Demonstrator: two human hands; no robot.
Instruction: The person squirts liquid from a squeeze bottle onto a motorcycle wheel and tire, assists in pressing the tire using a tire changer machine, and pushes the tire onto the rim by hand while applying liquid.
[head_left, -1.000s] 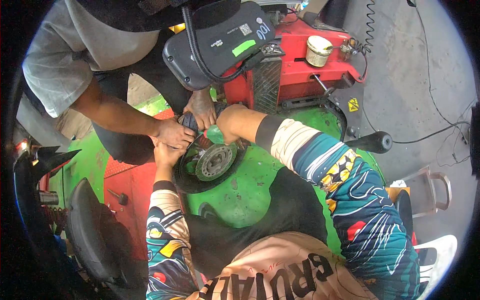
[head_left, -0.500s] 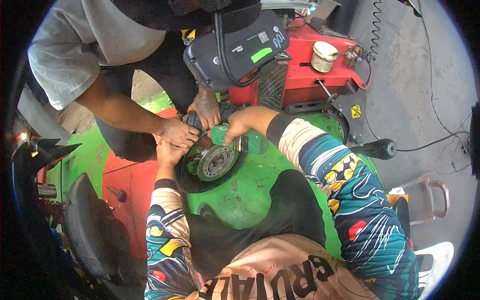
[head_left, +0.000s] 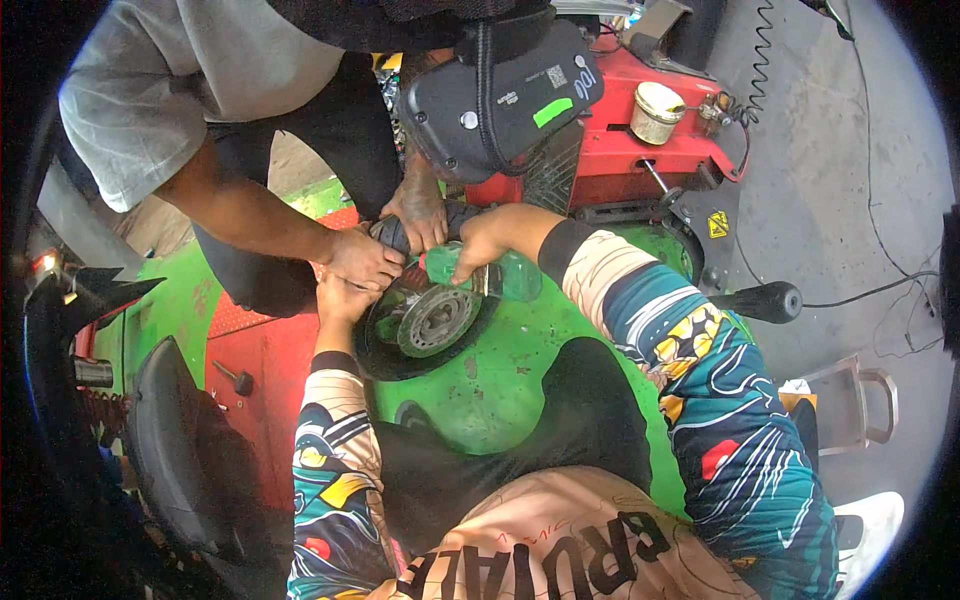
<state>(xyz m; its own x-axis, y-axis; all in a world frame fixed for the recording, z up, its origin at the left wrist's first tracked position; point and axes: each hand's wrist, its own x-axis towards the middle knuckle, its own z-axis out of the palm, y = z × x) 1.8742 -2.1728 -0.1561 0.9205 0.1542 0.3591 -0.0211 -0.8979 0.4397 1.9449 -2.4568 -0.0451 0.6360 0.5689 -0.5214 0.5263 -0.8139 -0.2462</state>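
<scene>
A black tyre on a wheel with a metal brake disc is held tilted above the green floor. My right hand is closed around a translucent green squeeze bottle, its reddish tip pointing left at the tyre's upper part. My left hand grips the tyre's left side, its fingers partly covered by a co-worker's hand. The co-worker's other hand presses on the tyre's top, just left of the bottle.
A co-worker leans in from the far left, wearing a black head-mounted device. A red machine with a white tub stands at the far right, with a black-handled lever nearer. A black seat lies left; cables cross the grey floor.
The co-worker's head has shifted slightly right. My right hand keeps the bottle at the tyre, and both co-worker's hands stay on it.
</scene>
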